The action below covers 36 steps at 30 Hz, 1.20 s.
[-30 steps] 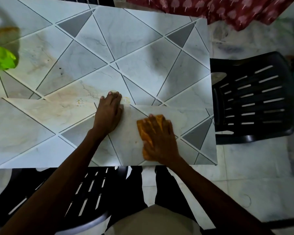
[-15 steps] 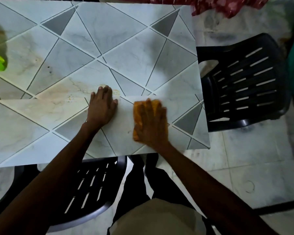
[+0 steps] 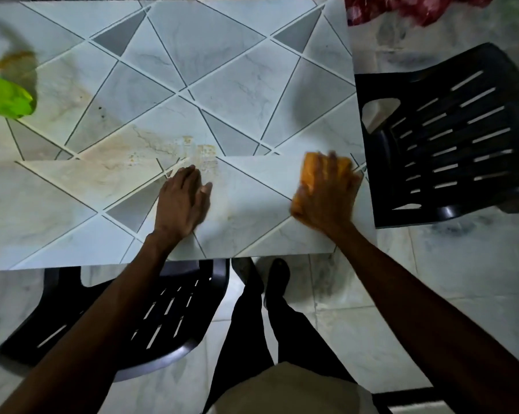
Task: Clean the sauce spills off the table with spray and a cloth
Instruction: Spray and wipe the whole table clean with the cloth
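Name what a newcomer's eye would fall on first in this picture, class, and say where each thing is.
The bright orange cloth stands out first, pressed under the right hand near the right edge of the marble-patterned table. Next come the yellowish sauce smears just beyond the fingertips of the left hand, which lies flat at the middle front. A vivid green object sits at the far left edge.

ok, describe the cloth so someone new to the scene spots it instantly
Start at the pale marble-pattern table and go to its right edge, beside the black slatted plastic chair. There the right hand presses down on a small orange cloth. Its solid orange sets it apart from the faint sauce stains and the bright green object at far left.
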Each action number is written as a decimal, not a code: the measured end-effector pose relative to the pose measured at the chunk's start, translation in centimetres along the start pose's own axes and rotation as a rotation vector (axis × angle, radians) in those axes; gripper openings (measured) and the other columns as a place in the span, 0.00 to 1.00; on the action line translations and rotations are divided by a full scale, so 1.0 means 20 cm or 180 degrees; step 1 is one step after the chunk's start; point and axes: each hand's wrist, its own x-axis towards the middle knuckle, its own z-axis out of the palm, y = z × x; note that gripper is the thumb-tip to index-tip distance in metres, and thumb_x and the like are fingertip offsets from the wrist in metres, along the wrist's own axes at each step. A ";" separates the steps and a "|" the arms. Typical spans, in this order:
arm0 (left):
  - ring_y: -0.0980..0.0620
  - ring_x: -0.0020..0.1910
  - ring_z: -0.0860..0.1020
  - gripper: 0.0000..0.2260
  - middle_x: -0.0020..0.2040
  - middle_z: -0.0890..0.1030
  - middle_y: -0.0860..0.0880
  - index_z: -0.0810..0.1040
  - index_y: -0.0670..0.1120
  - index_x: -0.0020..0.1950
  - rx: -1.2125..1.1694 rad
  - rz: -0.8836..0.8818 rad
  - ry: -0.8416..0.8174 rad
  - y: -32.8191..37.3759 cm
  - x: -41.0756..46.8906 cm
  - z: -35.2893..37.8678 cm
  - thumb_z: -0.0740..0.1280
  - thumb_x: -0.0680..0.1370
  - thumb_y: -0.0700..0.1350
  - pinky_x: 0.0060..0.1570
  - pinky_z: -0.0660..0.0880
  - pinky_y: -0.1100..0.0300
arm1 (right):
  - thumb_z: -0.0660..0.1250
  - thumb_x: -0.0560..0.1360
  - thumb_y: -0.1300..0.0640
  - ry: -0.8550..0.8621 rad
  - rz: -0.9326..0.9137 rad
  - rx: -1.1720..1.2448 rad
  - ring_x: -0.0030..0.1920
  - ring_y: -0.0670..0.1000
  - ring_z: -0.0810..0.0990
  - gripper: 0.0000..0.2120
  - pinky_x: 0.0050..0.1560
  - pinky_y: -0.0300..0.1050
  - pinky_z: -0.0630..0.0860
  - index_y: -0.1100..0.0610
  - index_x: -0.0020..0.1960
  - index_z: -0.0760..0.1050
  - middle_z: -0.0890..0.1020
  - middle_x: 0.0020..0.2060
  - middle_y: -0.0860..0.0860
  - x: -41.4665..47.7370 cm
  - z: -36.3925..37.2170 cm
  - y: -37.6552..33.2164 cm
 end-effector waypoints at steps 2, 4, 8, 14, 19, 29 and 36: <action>0.39 0.66 0.73 0.22 0.66 0.75 0.39 0.74 0.39 0.65 0.0023 -0.0027 0.0100 -0.02 -0.06 0.01 0.56 0.83 0.54 0.62 0.72 0.46 | 0.52 0.77 0.37 0.0119 -0.0312 0.0036 0.77 0.72 0.57 0.38 0.74 0.72 0.54 0.52 0.82 0.53 0.56 0.81 0.59 0.03 0.00 -0.26; 0.39 0.67 0.73 0.23 0.67 0.75 0.39 0.73 0.38 0.67 0.0045 -0.0066 0.0123 -0.05 -0.11 0.03 0.56 0.83 0.54 0.64 0.71 0.46 | 0.53 0.76 0.37 0.0119 -0.0790 0.0061 0.78 0.71 0.54 0.39 0.75 0.72 0.51 0.52 0.82 0.54 0.56 0.81 0.59 -0.09 0.02 -0.46; 0.39 0.68 0.70 0.25 0.70 0.71 0.40 0.70 0.39 0.71 0.0122 -0.0301 0.0078 -0.11 -0.18 0.06 0.57 0.82 0.57 0.66 0.69 0.46 | 0.57 0.74 0.39 -0.0081 -0.1663 -0.0094 0.79 0.68 0.55 0.38 0.75 0.69 0.52 0.49 0.81 0.55 0.56 0.81 0.56 -0.40 0.06 -0.52; 0.39 0.68 0.70 0.29 0.73 0.67 0.42 0.66 0.44 0.74 0.0333 -0.0309 -0.0031 -0.20 -0.26 0.01 0.60 0.78 0.59 0.65 0.68 0.43 | 0.58 0.76 0.39 -0.0088 -0.1467 -0.0240 0.77 0.66 0.62 0.35 0.74 0.67 0.58 0.49 0.81 0.59 0.60 0.81 0.55 -0.41 0.10 -0.06; 0.39 0.70 0.68 0.29 0.73 0.67 0.43 0.66 0.45 0.74 0.0382 -0.0298 -0.0039 -0.23 -0.25 0.03 0.60 0.78 0.61 0.66 0.66 0.43 | 0.57 0.75 0.38 0.0139 -0.0133 0.0056 0.75 0.72 0.61 0.38 0.73 0.73 0.57 0.49 0.81 0.55 0.59 0.81 0.57 0.08 0.02 -0.33; 0.39 0.72 0.65 0.29 0.75 0.66 0.45 0.66 0.49 0.74 0.0350 -0.0517 -0.0102 -0.39 -0.28 -0.07 0.58 0.78 0.62 0.68 0.63 0.44 | 0.59 0.75 0.40 -0.0047 -0.1679 -0.0027 0.79 0.67 0.57 0.38 0.74 0.68 0.58 0.51 0.82 0.57 0.57 0.82 0.56 -0.52 0.18 -0.68; 0.37 0.71 0.66 0.31 0.75 0.67 0.43 0.68 0.48 0.74 0.0335 -0.0397 -0.0359 -0.40 -0.29 -0.11 0.58 0.74 0.63 0.67 0.65 0.43 | 0.50 0.78 0.39 -0.0020 -0.0220 0.0088 0.76 0.71 0.60 0.35 0.73 0.72 0.57 0.52 0.82 0.55 0.58 0.81 0.59 -0.05 0.06 -0.57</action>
